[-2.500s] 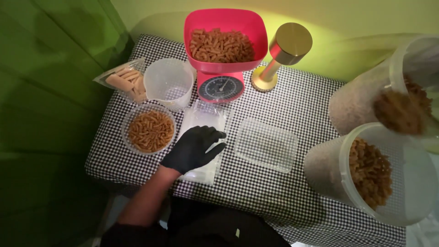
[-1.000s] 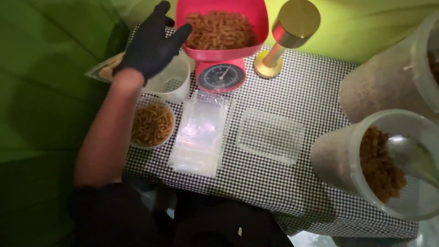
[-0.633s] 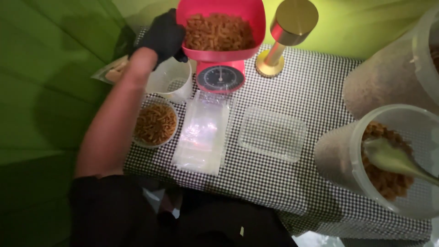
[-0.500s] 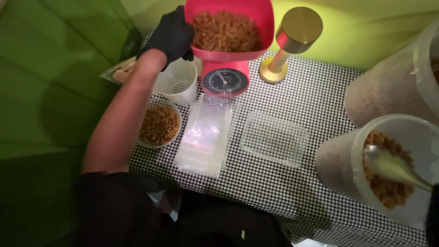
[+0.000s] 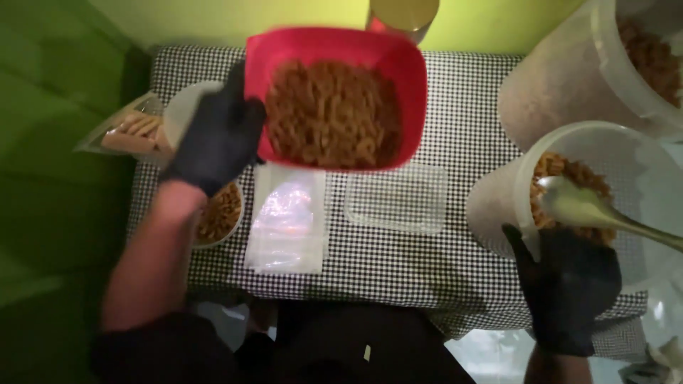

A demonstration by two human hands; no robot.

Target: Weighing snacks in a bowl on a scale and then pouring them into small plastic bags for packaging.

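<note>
Left hand (image 5: 217, 135), black glove, grips the left rim of the red tub (image 5: 334, 99). The tub is full of brown pasta-like pieces and looks lifted, up above the checked cloth (image 5: 398, 263) and close to the camera.

Right hand (image 5: 569, 284), also gloved, is closed round the handle of a metal spoon (image 5: 590, 210). The spoon's bowl sits over the near bucket (image 5: 640, 185), right of the tub, which holds the same brown stuff.

Doing this step well, as I judge it:
- One-hand grip at one edge of a full tub is marginal. Keep it level, or the far side dips and spills.
- Move slowly. The fill sits close to the rim.
- Keep the spoon parked over the bucket so drips land inside.

Layout relative to the tub:
- Just below it: a stack of clear bags (image 5: 288, 220) and an empty clear tray (image 5: 398, 199).
- Lower left: a small bowl (image 5: 220, 213) of the same pieces, half under the left wrist.
- Upper right: a second bucket (image 5: 590, 71).
- Far left: a packet of pale sticks (image 5: 131, 131).

Hard to see:
- Frame is motion-blurred.
- Left fingers are hidden behind the tub wall.
- Whatever stands under the tub is covered.
- A gold object at the top edge is cut off.
- A white cup behind the left hand is mostly blocked.
- Spoon handle runs out of frame right.
</note>
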